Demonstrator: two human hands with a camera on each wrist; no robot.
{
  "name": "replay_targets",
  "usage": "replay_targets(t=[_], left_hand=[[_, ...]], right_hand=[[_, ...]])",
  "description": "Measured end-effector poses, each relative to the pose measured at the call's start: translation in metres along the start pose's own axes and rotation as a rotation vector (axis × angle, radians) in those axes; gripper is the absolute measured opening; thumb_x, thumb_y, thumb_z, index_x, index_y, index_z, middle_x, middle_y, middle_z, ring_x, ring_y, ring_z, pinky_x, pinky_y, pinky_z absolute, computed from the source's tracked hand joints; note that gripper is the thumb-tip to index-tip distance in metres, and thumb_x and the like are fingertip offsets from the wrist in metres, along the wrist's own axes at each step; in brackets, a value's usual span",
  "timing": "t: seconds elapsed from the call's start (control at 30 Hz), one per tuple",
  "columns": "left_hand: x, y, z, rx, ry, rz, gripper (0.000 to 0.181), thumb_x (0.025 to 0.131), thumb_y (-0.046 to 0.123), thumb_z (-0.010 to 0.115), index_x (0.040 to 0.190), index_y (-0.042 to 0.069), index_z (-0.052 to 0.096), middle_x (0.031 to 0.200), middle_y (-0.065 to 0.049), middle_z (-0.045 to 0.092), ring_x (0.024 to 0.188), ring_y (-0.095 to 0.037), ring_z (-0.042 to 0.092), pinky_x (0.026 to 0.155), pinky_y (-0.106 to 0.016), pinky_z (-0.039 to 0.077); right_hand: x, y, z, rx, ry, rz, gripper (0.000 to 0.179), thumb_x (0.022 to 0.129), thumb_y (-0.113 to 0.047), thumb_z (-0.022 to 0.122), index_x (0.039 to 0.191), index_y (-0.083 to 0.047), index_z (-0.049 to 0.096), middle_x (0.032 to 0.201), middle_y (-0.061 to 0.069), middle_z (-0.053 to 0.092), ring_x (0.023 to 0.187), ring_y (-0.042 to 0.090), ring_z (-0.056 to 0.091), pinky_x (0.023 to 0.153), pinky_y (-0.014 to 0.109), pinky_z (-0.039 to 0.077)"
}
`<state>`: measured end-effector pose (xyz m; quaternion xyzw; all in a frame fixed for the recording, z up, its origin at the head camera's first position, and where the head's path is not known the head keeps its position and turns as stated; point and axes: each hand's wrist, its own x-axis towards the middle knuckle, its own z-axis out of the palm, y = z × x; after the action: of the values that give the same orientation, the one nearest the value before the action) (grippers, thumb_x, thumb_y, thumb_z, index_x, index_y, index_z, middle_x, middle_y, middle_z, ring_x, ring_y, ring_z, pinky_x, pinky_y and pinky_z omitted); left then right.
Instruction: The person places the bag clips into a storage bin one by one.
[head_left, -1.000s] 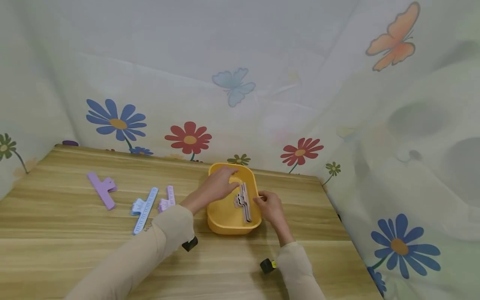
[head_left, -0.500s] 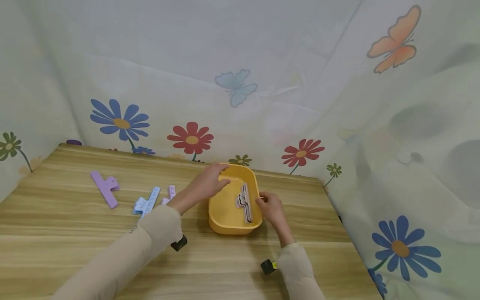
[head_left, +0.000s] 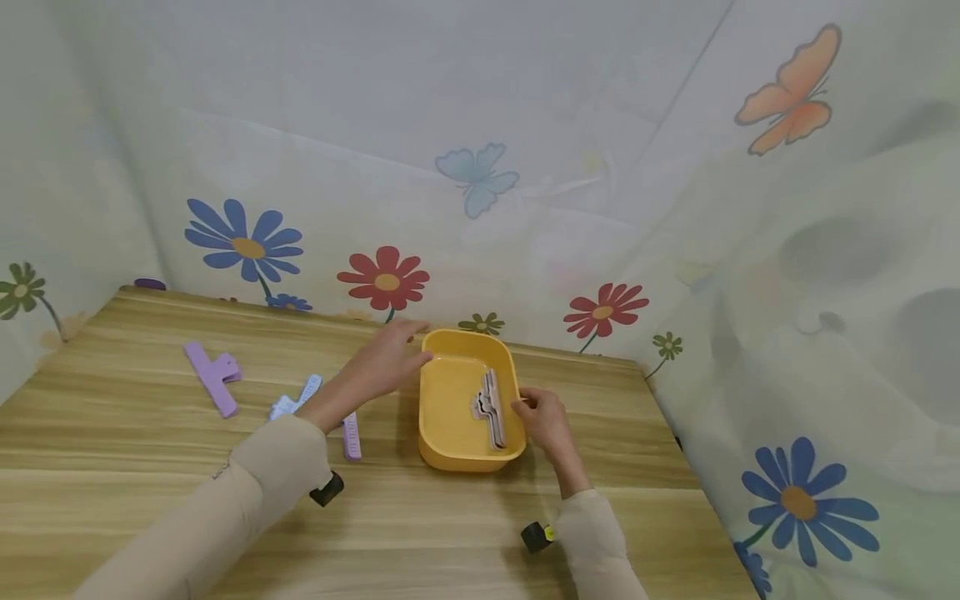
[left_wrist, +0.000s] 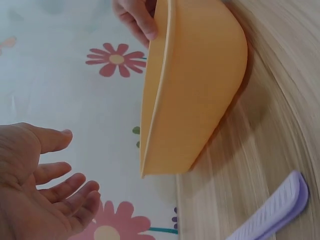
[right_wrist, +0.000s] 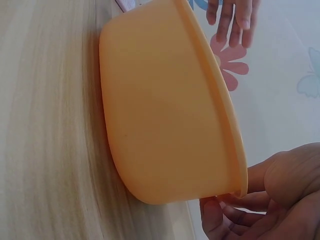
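A yellow plastic bin [head_left: 459,460] stands on the wooden table, its rim facing up. Inside, along the right side, lie several pale pinkish clips [head_left: 491,412] set side by side. My right hand [head_left: 546,423] pinches the bin's right rim between thumb and fingers, which the right wrist view shows at the bin's edge [right_wrist: 235,165]. Just left of the bin, my left hand [head_left: 378,362] hovers with loosely bent, spread fingers and holds nothing; the left wrist view shows that hand [left_wrist: 50,185] apart from the bin wall [left_wrist: 195,95].
Left of the bin lie a purple clip [head_left: 213,379], a light blue ruler-marked clip [head_left: 283,406] partly behind the left forearm, and a lilac ruler-marked clip [head_left: 352,437] partly covered by the left wrist. A flower-printed curtain [head_left: 480,250] hangs behind the table.
My left hand has drawn back leftward from over the bin to beside its left rim, covering more of the blue and lilac clips. The right hand has stayed on the rim.
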<state>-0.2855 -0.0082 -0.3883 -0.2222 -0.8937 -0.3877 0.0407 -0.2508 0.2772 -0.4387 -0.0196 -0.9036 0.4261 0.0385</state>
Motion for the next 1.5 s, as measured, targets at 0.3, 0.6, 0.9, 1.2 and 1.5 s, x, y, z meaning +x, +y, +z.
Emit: replay_targets(t=[0.3, 0.6, 0.9, 1.2, 1.5], left_hand=[[-0.013, -0.017, -0.022, 0.007, 0.03, 0.009, 0.055, 0.101, 0.017, 0.068, 0.148, -0.007, 0.049, 0.143, -0.027, 0.053, 0.125, -0.044, 0.055, 0.104, -0.059, 0.048], [-0.025, -0.026, -0.038, 0.027, 0.044, -0.033, 0.06, 0.102, 0.022, 0.067, 0.151, -0.005, 0.046, 0.149, -0.027, 0.047, 0.128, -0.044, 0.054, 0.106, -0.059, 0.046], [-0.044, -0.04, -0.053, 0.017, 0.053, -0.035, 0.057, 0.103, 0.021, 0.066, 0.152, -0.001, 0.047, 0.151, -0.025, 0.047, 0.131, -0.045, 0.052, 0.105, -0.063, 0.045], [-0.061, -0.053, -0.067, 0.024, 0.071, -0.027, 0.055, 0.103, 0.018, 0.065, 0.15, -0.003, 0.047, 0.146, -0.03, 0.05, 0.128, -0.049, 0.052, 0.101, -0.066, 0.047], [-0.077, -0.072, -0.083, 0.063, 0.083, -0.053, 0.056, 0.103, 0.02, 0.065, 0.148, -0.009, 0.047, 0.143, -0.032, 0.05, 0.125, -0.05, 0.054, 0.097, -0.064, 0.049]], right_hand=[[-0.001, 0.0, 0.001, 0.01, 0.007, 0.0, 0.027, 0.099, -0.002, 0.063, 0.122, 0.012, 0.068, 0.096, 0.018, 0.072, 0.085, 0.028, 0.067, 0.067, 0.028, 0.055], [-0.003, 0.0, 0.0, 0.018, 0.022, -0.034, 0.027, 0.097, 0.0, 0.064, 0.121, 0.014, 0.068, 0.095, 0.02, 0.072, 0.085, 0.03, 0.068, 0.067, 0.029, 0.056], [-0.003, 0.001, 0.001, 0.021, 0.024, -0.051, 0.028, 0.097, 0.0, 0.064, 0.12, 0.014, 0.068, 0.094, 0.02, 0.072, 0.086, 0.034, 0.068, 0.066, 0.028, 0.055], [-0.005, 0.001, 0.001, 0.015, 0.024, -0.033, 0.026, 0.097, 0.0, 0.064, 0.118, 0.013, 0.069, 0.095, 0.019, 0.072, 0.086, 0.031, 0.068, 0.068, 0.031, 0.057], [-0.004, 0.001, 0.001, 0.029, 0.022, -0.03, 0.027, 0.097, 0.0, 0.064, 0.12, 0.014, 0.068, 0.096, 0.021, 0.072, 0.087, 0.034, 0.069, 0.068, 0.029, 0.056]])
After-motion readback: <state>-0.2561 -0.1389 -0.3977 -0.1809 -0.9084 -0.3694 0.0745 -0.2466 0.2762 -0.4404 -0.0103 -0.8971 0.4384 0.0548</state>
